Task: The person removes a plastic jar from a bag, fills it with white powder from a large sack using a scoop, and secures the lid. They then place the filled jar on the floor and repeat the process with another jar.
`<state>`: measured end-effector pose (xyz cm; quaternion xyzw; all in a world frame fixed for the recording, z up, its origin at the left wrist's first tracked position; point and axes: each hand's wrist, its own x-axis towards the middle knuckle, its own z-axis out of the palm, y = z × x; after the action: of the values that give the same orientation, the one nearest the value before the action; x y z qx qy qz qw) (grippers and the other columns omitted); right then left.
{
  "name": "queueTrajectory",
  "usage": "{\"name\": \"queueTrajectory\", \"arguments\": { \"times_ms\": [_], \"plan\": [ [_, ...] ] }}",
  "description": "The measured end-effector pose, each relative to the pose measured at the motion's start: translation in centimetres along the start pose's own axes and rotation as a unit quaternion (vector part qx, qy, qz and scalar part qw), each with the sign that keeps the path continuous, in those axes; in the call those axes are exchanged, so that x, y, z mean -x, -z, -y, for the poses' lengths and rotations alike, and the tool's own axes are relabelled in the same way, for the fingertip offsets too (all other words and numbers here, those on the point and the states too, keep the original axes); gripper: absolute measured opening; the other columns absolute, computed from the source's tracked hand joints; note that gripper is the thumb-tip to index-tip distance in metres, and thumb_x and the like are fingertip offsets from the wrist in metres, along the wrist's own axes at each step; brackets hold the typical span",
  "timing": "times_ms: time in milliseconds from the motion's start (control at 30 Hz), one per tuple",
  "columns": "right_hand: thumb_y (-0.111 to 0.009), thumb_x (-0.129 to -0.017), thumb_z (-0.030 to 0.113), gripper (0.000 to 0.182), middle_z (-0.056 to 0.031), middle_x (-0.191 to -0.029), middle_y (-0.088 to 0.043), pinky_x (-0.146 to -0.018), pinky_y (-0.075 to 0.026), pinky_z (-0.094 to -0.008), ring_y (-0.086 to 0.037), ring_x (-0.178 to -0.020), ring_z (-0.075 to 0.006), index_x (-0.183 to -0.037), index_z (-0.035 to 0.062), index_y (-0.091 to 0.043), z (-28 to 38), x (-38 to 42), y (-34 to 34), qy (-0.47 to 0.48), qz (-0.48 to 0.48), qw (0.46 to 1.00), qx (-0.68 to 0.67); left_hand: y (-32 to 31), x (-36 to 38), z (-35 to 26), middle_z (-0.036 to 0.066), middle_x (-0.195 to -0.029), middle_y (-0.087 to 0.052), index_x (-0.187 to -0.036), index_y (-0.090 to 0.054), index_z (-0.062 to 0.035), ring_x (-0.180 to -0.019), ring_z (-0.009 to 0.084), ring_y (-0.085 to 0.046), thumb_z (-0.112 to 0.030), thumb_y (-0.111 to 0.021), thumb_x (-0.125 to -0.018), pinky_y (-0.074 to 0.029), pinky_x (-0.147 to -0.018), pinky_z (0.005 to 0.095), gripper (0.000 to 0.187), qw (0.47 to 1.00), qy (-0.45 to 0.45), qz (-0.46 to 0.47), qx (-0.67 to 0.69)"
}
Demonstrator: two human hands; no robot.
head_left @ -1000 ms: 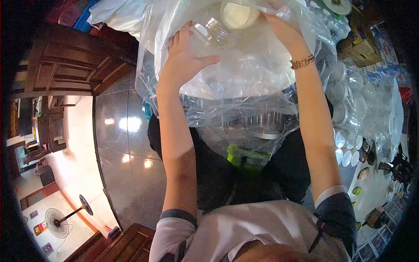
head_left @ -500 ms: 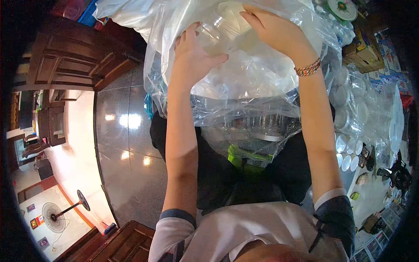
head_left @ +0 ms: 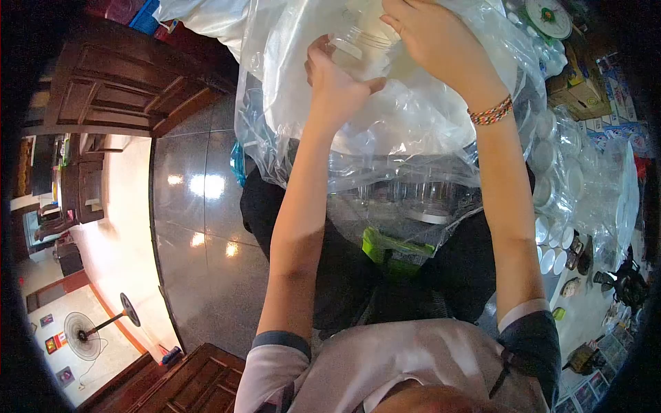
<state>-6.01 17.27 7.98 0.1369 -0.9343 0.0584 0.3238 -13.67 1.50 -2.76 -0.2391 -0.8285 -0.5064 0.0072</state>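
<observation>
A clear ribbed plastic container (head_left: pixel 368 40) lies on a crumpled transparent plastic bag (head_left: pixel 289 76) over a white surface in front of me. My left hand (head_left: pixel 339 82) is at its near left side, thumb and fingers spread apart, fingertips right at its edge. My right hand (head_left: pixel 434 41), with a braided bracelet (head_left: pixel 491 110) on the wrist, is at its far right side. The right fingers are bent together near the top edge of the view; I cannot tell what is between them.
Clear jars (head_left: pixel 427 199) stand below the bag, near a green object (head_left: pixel 392 244) between my legs. Wrapped containers (head_left: pixel 568 172) and white lids (head_left: pixel 551 258) are on the right. A cardboard box (head_left: pixel 582 89) and a round dial scale (head_left: pixel 549 17) stand farther back.
My left hand has moved right and slightly forward, closer to the ribbed container, with its thumb and fingers less spread. My right hand has shifted slightly forward and its fingers have bent in.
</observation>
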Motion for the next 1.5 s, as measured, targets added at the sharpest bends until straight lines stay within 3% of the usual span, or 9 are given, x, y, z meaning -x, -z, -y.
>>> {"name": "queueTrajectory", "arguments": {
  "times_ms": [567,833,933,1033,1133,1233,1333,1433,1500],
  "plan": [
    [-0.058,-0.083,0.01,0.012,-0.0084,-0.1,-0.057,-0.089,-0.048,-0.0375,-0.057,-0.105,-0.0288,-0.095,0.0076,-0.059,2.3,0.1,-1.6,0.07,0.027,0.997,-0.02,-2.7,-0.2,2.8,0.025,-0.124,-0.047,-0.131,-0.02,0.0038,-0.105,0.0327,-0.06,-0.016,-0.09,-0.055,-0.056,-0.08,0.0354,0.105,0.992,0.055,-0.015,0.109],
    [-0.067,-0.081,0.017,0.013,-0.0117,-0.093,-0.055,-0.089,-0.045,-0.0403,-0.057,-0.096,-0.0303,-0.088,0.0074,-0.061,0.0,1.2,-2.3,-0.059,-0.022,0.994,-0.088,-0.7,0.2,0.3,0.027,-0.126,-0.046,-0.129,-0.02,0.0085,-0.12,0.0376,-0.051,-0.015,-0.09,-0.058,-0.044,-0.101,0.0388,0.102,0.987,0.075,-0.014,0.138],
    [-0.067,-0.08,0.014,0.014,-0.0125,-0.082,-0.053,-0.079,-0.045,-0.0414,-0.055,-0.08,-0.0306,-0.077,0.0047,-0.057,-1.5,1.6,-2.4,-0.045,-0.154,0.983,-0.089,0.1,0.3,-0.1,0.027,-0.124,-0.046,-0.129,-0.022,0.0104,-0.119,0.0387,-0.051,-0.017,-0.089,-0.057,-0.043,-0.101,0.0389,0.102,0.995,0.048,-0.05,0.066],
    [-0.054,-0.095,0.01,0.016,-0.0071,-0.1,-0.062,-0.079,-0.047,-0.0284,-0.058,-0.084,-0.0153,-0.102,-0.0027,-0.061,-3.2,3.2,-2.5,-0.1,-0.096,0.979,-0.148,1.2,0.0,-0.4,0.028,-0.124,-0.046,-0.129,-0.024,0.0119,-0.117,0.0374,-0.051,-0.019,-0.089,-0.056,-0.042,-0.101,0.0381,0.103,0.995,0.026,-0.092,0.032],
    [-0.054,-0.096,0.014,0.018,-0.0052,-0.091,-0.061,-0.074,-0.047,-0.0255,-0.056,-0.08,-0.0116,-0.098,-0.0022,-0.06,-3.6,3.2,-3.0,-0.114,-0.117,0.951,-0.264,2.8,-0.5,-1.5,0.028,-0.123,-0.047,-0.129,-0.025,0.0131,-0.116,0.0359,-0.052,-0.022,-0.089,-0.055,-0.042,-0.101,0.0369,0.104,0.99,0.05,-0.11,0.074],
    [-0.052,-0.098,0.022,0.026,-0.0037,-0.083,-0.061,-0.072,-0.046,-0.0251,-0.056,-0.078,-0.0111,-0.098,-0.0024,-0.061,-4.5,3.9,-4.1,-0.287,-0.026,0.832,-0.474,4.4,-0.7,-2.6,0.028,-0.123,-0.047,-0.13,-0.025,0.0131,-0.117,0.0351,-0.051,-0.023,-0.089,-0.055,-0.041,-0.101,0.0361,0.104,0.986,0.062,-0.105,0.112],
    [-0.049,-0.097,0.029,0.031,-0.0107,-0.09,-0.069,-0.081,-0.05,-0.0425,-0.065,-0.085,-0.0288,-0.107,0.0054,-0.065,-6.0,3.9,-6.4,-0.408,0.151,0.827,-0.357,5.0,-0.9,-3.0,0.028,-0.124,-0.047,-0.131,-0.024,0.0127,-0.117,0.035,-0.051,-0.022,-0.089,-0.055,-0.042,-0.101,0.0362,0.105,0.986,0.07,-0.113,0.102],
    [-0.052,-0.096,0.032,0.032,-0.0091,-0.084,-0.065,-0.074,-0.047,-0.0339,-0.061,-0.081,-0.023,-0.093,0.0019,-0.061,-8.1,4.8,-11.0,-0.291,0.212,0.913,-0.192,5.0,-0.6,-3.2,0.028,-0.125,-0.047,-0.132,-0.023,0.012,-0.118,0.0354,-0.052,-0.022,-0.088,-0.055,-0.042,-0.1,0.0369,0.107,0.988,0.074,-0.117,0.073],
    [-0.051,-0.093,0.028,0.027,-0.0136,-0.095,-0.067,-0.08,-0.049,-0.0407,-0.063,-0.09,-0.0299,-0.101,0.0054,-0.064,-9.2,4.7,-13.9,-0.232,0.229,0.939,-0.113,4.7,-1.0,-3.5,0.028,-0.125,-0.047,-0.133,-0.023,0.0115,-0.118,0.0361,-0.051,-0.023,-0.088,-0.055,-0.042,-0.101,0.0376,0.107,0.988,0.061,-0.118,0.077]
  ]
}}
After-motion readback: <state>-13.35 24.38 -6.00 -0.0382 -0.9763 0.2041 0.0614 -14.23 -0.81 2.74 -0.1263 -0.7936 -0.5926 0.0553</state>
